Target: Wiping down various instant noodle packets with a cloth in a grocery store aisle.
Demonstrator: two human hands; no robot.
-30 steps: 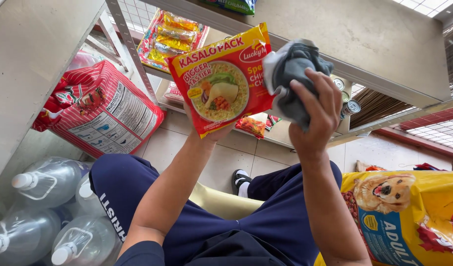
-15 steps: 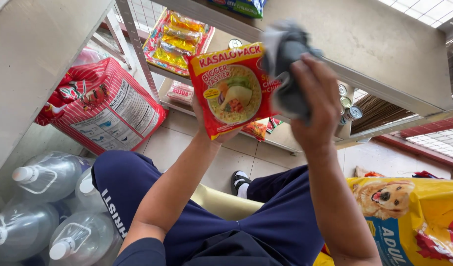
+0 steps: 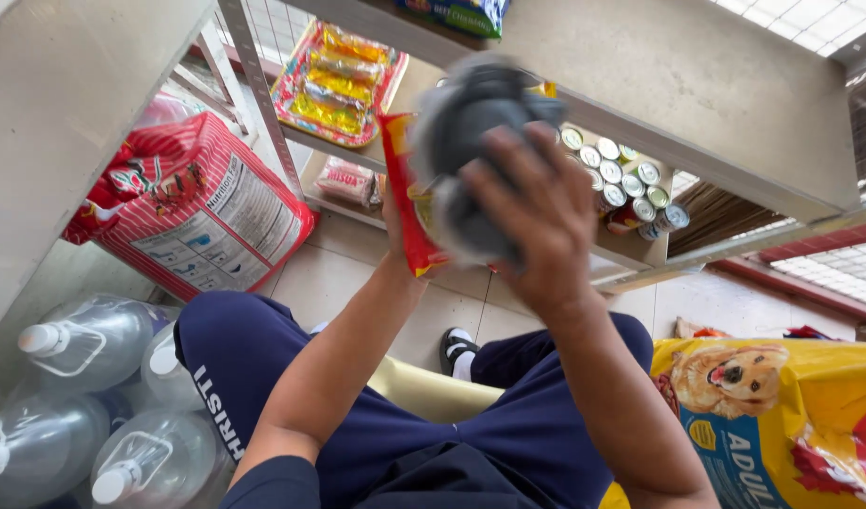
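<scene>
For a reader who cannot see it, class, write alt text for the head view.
Seated person's right hand presses a grey cloth against a red and yellow noodle packet held by the left hand. Shelved tins, water bottles and a yellow dog food bag surround them.

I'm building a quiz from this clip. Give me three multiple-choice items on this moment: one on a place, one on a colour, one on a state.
1. Where do the small tin cans sit?
A. on the floor
B. on the shelf
C. on the person's lap

2. What colour is the cloth?
A. grey
B. white
C. green

3. What is the right hand doing?
A. hanging free
B. resting on a water bottle
C. pressing the cloth on the noodle packet

Answers:
1 B, the cans stand in rows on the shelf board.
2 A, it is dark grey.
3 C, the cloth covers the packet that the left hand holds.
</scene>
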